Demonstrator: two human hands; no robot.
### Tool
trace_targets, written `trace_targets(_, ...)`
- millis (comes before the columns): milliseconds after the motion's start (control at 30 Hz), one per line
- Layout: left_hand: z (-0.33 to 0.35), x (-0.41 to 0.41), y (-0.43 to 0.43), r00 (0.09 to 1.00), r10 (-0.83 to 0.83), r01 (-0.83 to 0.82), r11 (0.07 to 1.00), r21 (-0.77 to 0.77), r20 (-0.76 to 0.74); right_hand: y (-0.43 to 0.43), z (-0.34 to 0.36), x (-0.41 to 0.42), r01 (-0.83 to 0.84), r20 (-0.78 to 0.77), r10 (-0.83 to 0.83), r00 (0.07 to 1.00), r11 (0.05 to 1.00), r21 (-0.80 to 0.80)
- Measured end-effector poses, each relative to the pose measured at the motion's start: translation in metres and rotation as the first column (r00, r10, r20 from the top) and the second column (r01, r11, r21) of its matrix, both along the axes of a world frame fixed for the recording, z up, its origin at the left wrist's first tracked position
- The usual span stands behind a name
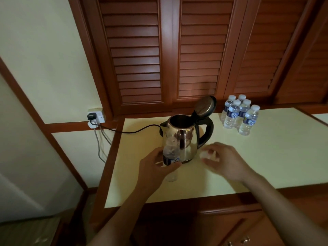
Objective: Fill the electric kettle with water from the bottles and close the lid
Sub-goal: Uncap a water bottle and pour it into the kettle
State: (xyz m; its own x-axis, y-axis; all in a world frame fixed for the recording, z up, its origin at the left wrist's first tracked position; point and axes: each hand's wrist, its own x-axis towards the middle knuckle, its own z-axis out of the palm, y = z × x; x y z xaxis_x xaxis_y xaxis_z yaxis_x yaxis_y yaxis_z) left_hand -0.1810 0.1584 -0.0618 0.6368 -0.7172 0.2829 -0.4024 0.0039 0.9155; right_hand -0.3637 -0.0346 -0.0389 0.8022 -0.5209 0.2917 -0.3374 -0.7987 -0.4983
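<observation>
left hand (pixel 154 168): wrapped round clear plastic bottle (pixel 170 154)
right hand (pixel 229 162): pinching small blurred white thing (pixel 206 154)
kettle (pixel 184 137): shiny rounded steel, lid (pixel 205 107) up
tabletop (pixel 275 157): smooth, pale, open at right

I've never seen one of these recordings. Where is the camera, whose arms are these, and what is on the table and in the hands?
No machine here: a person works with bare hands, and the one camera sits on their head, looking forward and down. The left hand has its grip round a small water bottle in front of the kettle, whose lid stands open. The right hand pinches a small white piece, possibly the cap; it is blurred. Five more bottles stand at the back of the table. The kettle's cord runs to a wall socket.
</observation>
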Motion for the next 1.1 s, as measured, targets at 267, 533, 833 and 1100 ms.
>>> trace_targets(267,0.001,0.002,-0.004,0.991,0.132,-0.133,0.990,-0.034,-0.026,-0.021,-0.096,0.019,0.273,-0.034,-0.283,0.958,0.945,-0.180)
trace_targets(533,0.030,0.031,-0.014,0.972,0.219,-0.216,0.975,-0.049,0.081,-0.029,-0.104,0.023,0.194,-0.061,-0.224,0.973,0.928,-0.317)
trace_targets(833,0.079,0.079,-0.043,0.874,0.226,-0.236,0.971,-0.032,0.431,-0.027,-0.099,0.025,0.257,-0.031,-0.270,0.962,0.941,-0.220)
trace_targets(1100,0.100,0.109,-0.058,0.703,0.027,-0.162,0.979,0.124,0.710,-0.026,-0.097,0.025,0.270,-0.049,-0.284,0.957,0.943,-0.196)
